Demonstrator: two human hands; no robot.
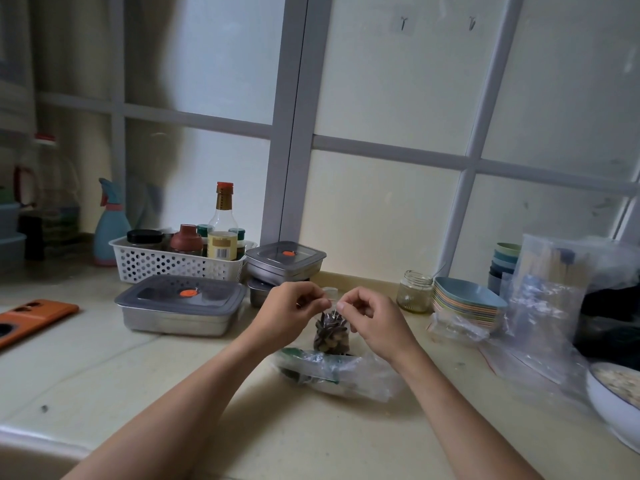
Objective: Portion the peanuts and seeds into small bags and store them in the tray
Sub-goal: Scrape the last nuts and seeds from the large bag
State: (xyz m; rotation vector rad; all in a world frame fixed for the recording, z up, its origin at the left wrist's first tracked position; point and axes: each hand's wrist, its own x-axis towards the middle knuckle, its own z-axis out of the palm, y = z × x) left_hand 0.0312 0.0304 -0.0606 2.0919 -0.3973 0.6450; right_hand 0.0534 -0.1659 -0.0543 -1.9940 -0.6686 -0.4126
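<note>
One small bag [330,332] looks filled with dark seeds and pale peanuts and seems to be at the sealing step; storing is left, judging by the lidded steel tray [180,322] sitting closed toward the counter's [138,375] back left. The left hand [287,311] and right hand [372,317] each pinch the bag's top strip, the bag hanging between and just below them over mid-counter

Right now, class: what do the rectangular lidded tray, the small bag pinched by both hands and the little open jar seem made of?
Rectangular silver tray: probably brushed stainless steel, dull sheen; its grey lid looks plastic or silicone. Small clear bag: thin glossy plastic film, dark seeds showing through. Little open jar: apparently clear glass, see-through with threaded neck.
</note>
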